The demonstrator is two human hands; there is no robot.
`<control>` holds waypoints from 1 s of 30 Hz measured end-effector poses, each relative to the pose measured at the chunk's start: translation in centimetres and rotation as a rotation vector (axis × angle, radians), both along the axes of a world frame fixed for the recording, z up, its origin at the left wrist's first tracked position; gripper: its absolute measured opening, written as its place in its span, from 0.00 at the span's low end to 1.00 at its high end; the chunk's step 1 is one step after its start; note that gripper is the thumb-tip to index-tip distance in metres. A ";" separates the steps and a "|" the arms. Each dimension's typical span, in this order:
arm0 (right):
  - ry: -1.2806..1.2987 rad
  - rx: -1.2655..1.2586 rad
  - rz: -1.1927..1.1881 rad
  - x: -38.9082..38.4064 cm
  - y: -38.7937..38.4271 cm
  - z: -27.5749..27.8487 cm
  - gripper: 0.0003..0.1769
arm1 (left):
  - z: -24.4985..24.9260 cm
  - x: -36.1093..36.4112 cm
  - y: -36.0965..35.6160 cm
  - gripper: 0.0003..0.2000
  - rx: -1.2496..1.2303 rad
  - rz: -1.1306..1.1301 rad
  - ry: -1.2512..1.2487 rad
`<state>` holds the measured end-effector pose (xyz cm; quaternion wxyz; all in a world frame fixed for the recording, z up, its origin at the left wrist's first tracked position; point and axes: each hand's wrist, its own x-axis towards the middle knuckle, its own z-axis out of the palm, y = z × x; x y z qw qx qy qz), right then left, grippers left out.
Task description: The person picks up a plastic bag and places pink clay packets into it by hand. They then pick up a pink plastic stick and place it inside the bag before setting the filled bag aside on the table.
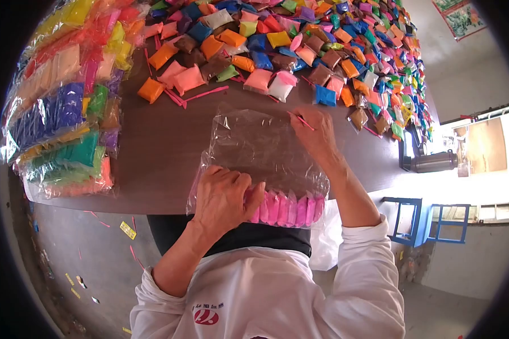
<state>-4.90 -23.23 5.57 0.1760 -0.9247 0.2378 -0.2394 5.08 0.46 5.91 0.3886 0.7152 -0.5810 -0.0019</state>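
Observation:
A clear plastic bag (249,141) lies flat at the table's near edge, with a row of pink packets (288,209) along its bottom. My left hand (223,195) is closed over the lower left of the bag, at the left end of the packets; its fingers curl around the plastic. Beside the bag's upper right corner, my right hand (316,135) is closed on a thin pink stick (301,120), which points up and to the left.
A large heap of small coloured packets (277,39) covers the far side, with pink sticks among them. Stacked bags of coloured packets (68,107) stand at the left. A blue stool (421,220) and a metal flask (435,162) are at the right.

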 end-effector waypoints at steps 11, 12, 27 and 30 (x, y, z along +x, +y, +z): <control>-0.045 -0.051 0.161 0.5 0.5 -0.5 0.04 | -0.1 0.1 -0.1 0.13 -0.020 0.022 0.003; -0.042 -0.009 0.131 0.5 0.3 -0.4 0.04 | 0.1 0.1 -0.2 0.14 -0.016 0.025 -0.005; -0.026 -0.100 0.171 0.5 0.4 0.6 0.06 | -0.1 0.0 -0.2 0.13 -0.028 0.029 0.012; -0.007 -0.109 0.153 0.6 -0.7 0.1 0.06 | 0.0 0.2 -0.3 0.14 -0.028 0.024 -0.001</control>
